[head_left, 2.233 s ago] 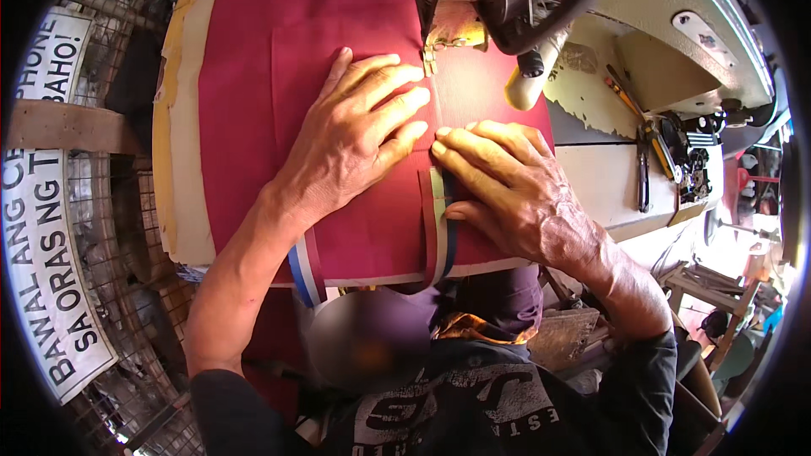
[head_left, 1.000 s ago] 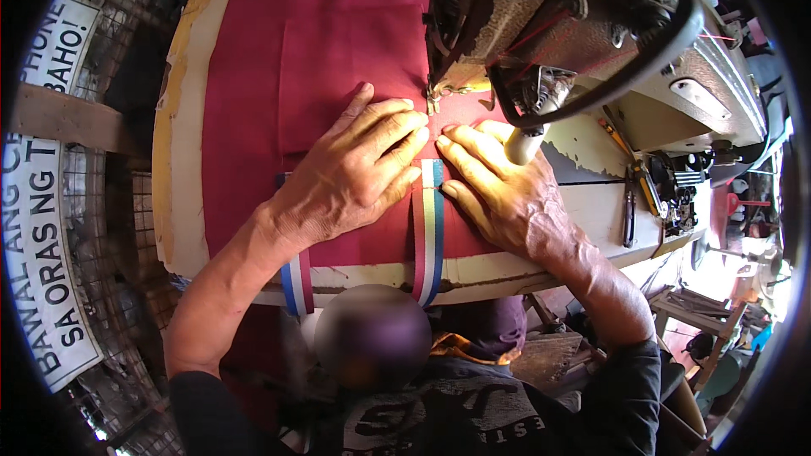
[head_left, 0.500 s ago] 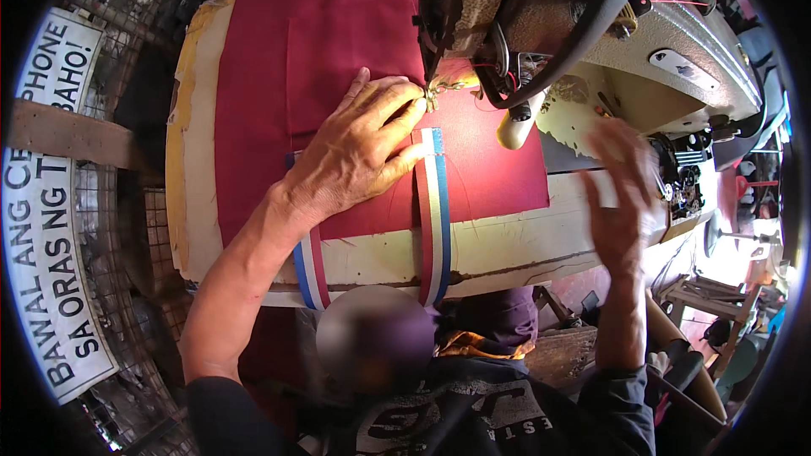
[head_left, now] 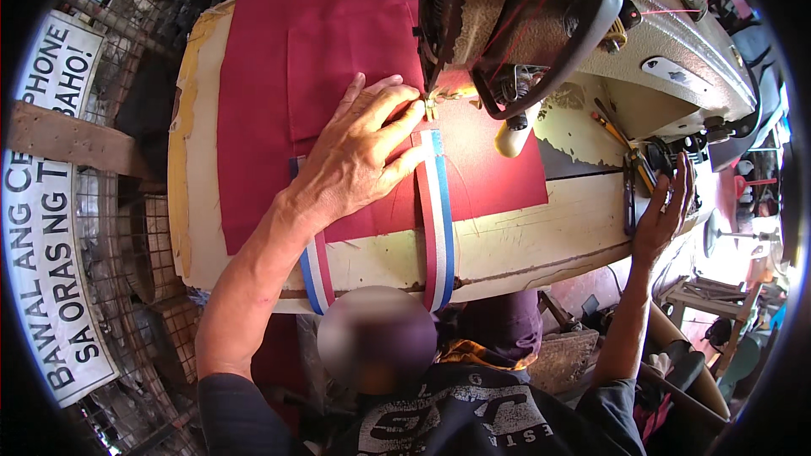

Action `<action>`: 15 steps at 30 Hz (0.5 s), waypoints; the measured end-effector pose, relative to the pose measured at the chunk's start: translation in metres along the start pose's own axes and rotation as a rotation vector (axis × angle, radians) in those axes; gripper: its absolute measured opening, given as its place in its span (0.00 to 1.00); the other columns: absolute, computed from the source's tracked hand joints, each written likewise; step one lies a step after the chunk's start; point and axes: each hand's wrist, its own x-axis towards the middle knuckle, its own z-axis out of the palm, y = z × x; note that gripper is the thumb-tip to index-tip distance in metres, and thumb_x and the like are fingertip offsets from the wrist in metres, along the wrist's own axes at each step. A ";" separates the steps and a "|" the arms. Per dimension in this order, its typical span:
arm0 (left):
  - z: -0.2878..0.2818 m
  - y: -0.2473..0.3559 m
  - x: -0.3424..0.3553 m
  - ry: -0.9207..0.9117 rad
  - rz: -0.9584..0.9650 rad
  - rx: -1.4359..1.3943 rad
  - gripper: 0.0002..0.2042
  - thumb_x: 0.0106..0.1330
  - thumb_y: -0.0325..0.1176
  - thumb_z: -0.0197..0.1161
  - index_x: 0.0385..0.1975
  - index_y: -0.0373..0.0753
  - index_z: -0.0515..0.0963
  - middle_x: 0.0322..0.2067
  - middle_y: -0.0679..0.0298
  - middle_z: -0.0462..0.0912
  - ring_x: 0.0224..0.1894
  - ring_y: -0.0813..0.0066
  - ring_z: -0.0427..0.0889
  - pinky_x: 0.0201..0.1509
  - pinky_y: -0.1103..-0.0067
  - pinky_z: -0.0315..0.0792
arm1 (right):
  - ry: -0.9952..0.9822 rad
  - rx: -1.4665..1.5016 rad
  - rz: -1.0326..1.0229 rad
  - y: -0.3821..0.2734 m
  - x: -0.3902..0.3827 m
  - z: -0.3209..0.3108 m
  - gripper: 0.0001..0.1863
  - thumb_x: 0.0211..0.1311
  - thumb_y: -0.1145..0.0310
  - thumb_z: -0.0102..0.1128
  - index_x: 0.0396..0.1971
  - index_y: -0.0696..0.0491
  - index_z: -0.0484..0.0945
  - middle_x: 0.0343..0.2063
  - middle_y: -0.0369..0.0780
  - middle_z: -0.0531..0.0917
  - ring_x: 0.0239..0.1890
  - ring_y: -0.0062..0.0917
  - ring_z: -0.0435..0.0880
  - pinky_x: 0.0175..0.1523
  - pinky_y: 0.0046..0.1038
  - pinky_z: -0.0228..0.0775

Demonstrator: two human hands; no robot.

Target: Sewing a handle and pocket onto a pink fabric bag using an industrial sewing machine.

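Maroon cloth [head_left: 498, 173] lies on the sewing machine table under the presser foot [head_left: 431, 110]. My left hand [head_left: 359, 148] rests on the cloth, fingers stretched, with the index fingertip beside the foot and the thumb near a striped ribbon [head_left: 438, 219]. That ribbon is blue, white and red; it hangs past the table's front edge, and its other length [head_left: 316, 274] comes out below my left wrist. At the table's right side my right hand [head_left: 664, 211] is raised, fingers extended, beside yellow-and-black handled snips [head_left: 644, 171]. Nothing shows in its grasp.
The sewing machine [head_left: 486, 21] stands over the cloth, its lamp [head_left: 512, 139] lit. A thin tool with an orange handle [head_left: 605, 123] lies on the machine bed. Wire mesh [head_left: 93, 228] and a white sign [head_left: 59, 287] are at the left. A wooden stool [head_left: 710, 300] stands at right.
My right hand has moved right and slightly down, uncovering the snips and other tools. The left hand stays on the cloth, almost unmoved.
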 end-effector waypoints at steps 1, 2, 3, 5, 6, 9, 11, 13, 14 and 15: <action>0.001 0.000 0.000 -0.003 -0.018 -0.017 0.21 0.65 0.41 0.69 0.52 0.33 0.79 0.54 0.56 0.77 0.64 0.56 0.74 0.74 0.51 0.62 | 0.000 -0.002 0.000 0.000 0.000 0.000 0.22 0.78 0.67 0.49 0.68 0.53 0.71 0.67 0.44 0.72 0.69 0.35 0.70 0.68 0.38 0.67; 0.001 0.000 0.000 -0.005 -0.037 -0.034 0.21 0.65 0.41 0.69 0.52 0.33 0.79 0.54 0.56 0.77 0.65 0.55 0.73 0.74 0.51 0.62 | 0.006 -0.025 -0.014 -0.001 -0.001 0.001 0.22 0.78 0.68 0.49 0.68 0.54 0.71 0.67 0.44 0.72 0.69 0.35 0.70 0.67 0.38 0.67; 0.002 0.001 0.000 -0.005 -0.038 -0.036 0.21 0.65 0.41 0.69 0.52 0.33 0.79 0.54 0.56 0.77 0.65 0.55 0.73 0.74 0.51 0.62 | 0.012 -0.046 -0.028 -0.002 0.000 0.001 0.22 0.78 0.68 0.49 0.68 0.54 0.71 0.67 0.44 0.72 0.69 0.35 0.70 0.67 0.38 0.68; 0.002 0.001 0.001 -0.010 -0.032 -0.050 0.22 0.65 0.41 0.69 0.52 0.33 0.79 0.55 0.55 0.77 0.66 0.55 0.73 0.75 0.51 0.61 | 0.007 -0.014 0.004 -0.002 0.000 0.000 0.22 0.78 0.68 0.50 0.68 0.53 0.71 0.68 0.44 0.72 0.69 0.36 0.70 0.67 0.38 0.67; 0.002 0.001 0.001 -0.010 -0.034 -0.053 0.22 0.65 0.41 0.69 0.52 0.33 0.79 0.55 0.55 0.77 0.66 0.55 0.73 0.75 0.51 0.61 | 0.003 0.019 0.039 -0.003 -0.001 0.000 0.22 0.77 0.68 0.52 0.68 0.53 0.71 0.68 0.45 0.71 0.70 0.37 0.69 0.68 0.39 0.67; 0.001 0.000 0.001 -0.016 -0.035 -0.066 0.22 0.65 0.42 0.70 0.53 0.33 0.79 0.56 0.55 0.76 0.66 0.55 0.72 0.75 0.51 0.60 | 0.025 -0.036 -0.027 -0.006 0.001 -0.002 0.22 0.78 0.69 0.49 0.68 0.55 0.70 0.66 0.45 0.73 0.67 0.35 0.72 0.64 0.36 0.71; -0.001 0.002 0.000 -0.013 -0.055 -0.058 0.23 0.65 0.42 0.70 0.53 0.33 0.79 0.55 0.55 0.76 0.66 0.55 0.72 0.75 0.52 0.60 | 0.018 0.032 0.026 -0.008 -0.001 0.000 0.22 0.78 0.69 0.49 0.68 0.55 0.70 0.66 0.45 0.74 0.66 0.35 0.73 0.64 0.37 0.70; 0.001 -0.001 0.000 -0.006 -0.045 -0.055 0.23 0.65 0.42 0.70 0.54 0.33 0.78 0.55 0.55 0.77 0.66 0.55 0.72 0.75 0.52 0.60 | 0.018 0.094 0.073 -0.007 -0.001 0.001 0.22 0.78 0.69 0.49 0.68 0.56 0.70 0.66 0.46 0.74 0.66 0.35 0.73 0.64 0.37 0.70; 0.002 -0.003 0.000 -0.001 -0.035 -0.051 0.23 0.65 0.42 0.70 0.54 0.33 0.78 0.55 0.55 0.77 0.66 0.55 0.72 0.75 0.52 0.60 | 0.028 0.067 0.058 -0.005 -0.003 0.001 0.21 0.79 0.69 0.49 0.67 0.57 0.70 0.65 0.46 0.74 0.65 0.36 0.74 0.64 0.37 0.70; 0.002 -0.003 0.000 0.002 -0.036 -0.051 0.23 0.65 0.42 0.70 0.54 0.33 0.78 0.55 0.55 0.77 0.66 0.55 0.72 0.75 0.52 0.60 | 0.037 0.040 0.043 -0.002 -0.004 0.001 0.21 0.79 0.69 0.48 0.66 0.57 0.71 0.65 0.46 0.74 0.65 0.36 0.74 0.65 0.38 0.70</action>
